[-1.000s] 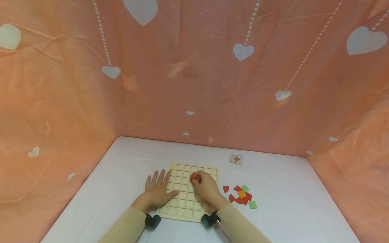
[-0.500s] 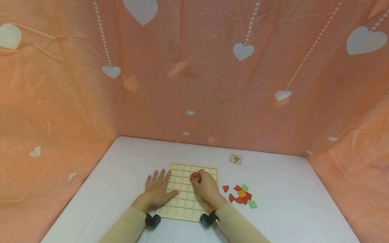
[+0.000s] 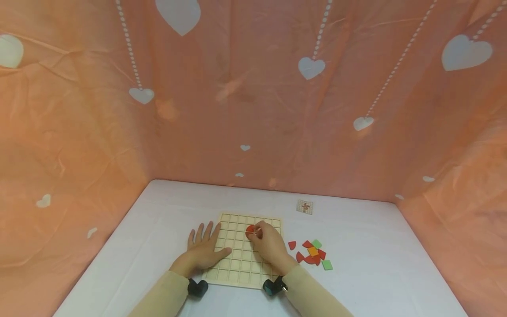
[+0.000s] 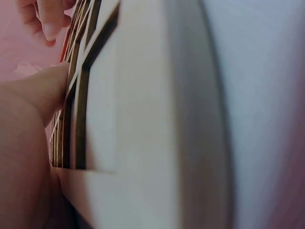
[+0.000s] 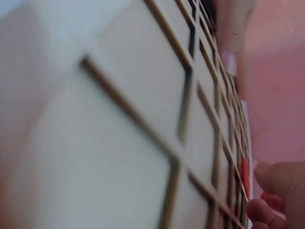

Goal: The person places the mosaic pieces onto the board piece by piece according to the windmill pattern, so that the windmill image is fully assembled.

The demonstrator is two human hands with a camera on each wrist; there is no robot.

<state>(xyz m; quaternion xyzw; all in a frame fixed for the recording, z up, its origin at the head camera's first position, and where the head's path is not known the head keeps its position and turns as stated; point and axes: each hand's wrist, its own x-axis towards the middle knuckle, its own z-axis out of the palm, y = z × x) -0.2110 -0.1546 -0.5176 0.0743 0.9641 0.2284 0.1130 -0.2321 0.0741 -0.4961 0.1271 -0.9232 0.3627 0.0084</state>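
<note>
A white table [image 3: 168, 211] carried a pale wooden board [image 3: 243, 266] marked in squares. Red, green and orange pieces [image 3: 313, 252] lay clustered at its right, with a small printed card [image 3: 305, 207] farther back.

Board [image 3: 235, 265]: pale cream wood, patterned with a square grid; grid lines [image 5: 121, 102] are edged in brown, as seen from both wrists. Red rounded piece [image 3: 249, 230] on it is crossed by a thin pale line. In the pile, plain red is shown by the wedge pieces [image 3: 309, 260], orange by one square tile [image 3: 313, 251], light green by two tiles [image 3: 327, 265]. Card [image 3: 304, 207]: off-white, printed with a fine grid and a brown pinwheel figure. Tabletop [image 3: 356, 264]: white. Backdrop [image 3: 245, 101]: salmon at the back, brighter orange at left, patterned with whitish hearts [image 3: 311, 68] and dotted strings [image 3: 131, 48]. Sleeves [image 3: 166, 295]: beige. Wrist cameras [image 3: 198, 288]: black, teal tint on the right one.
</note>
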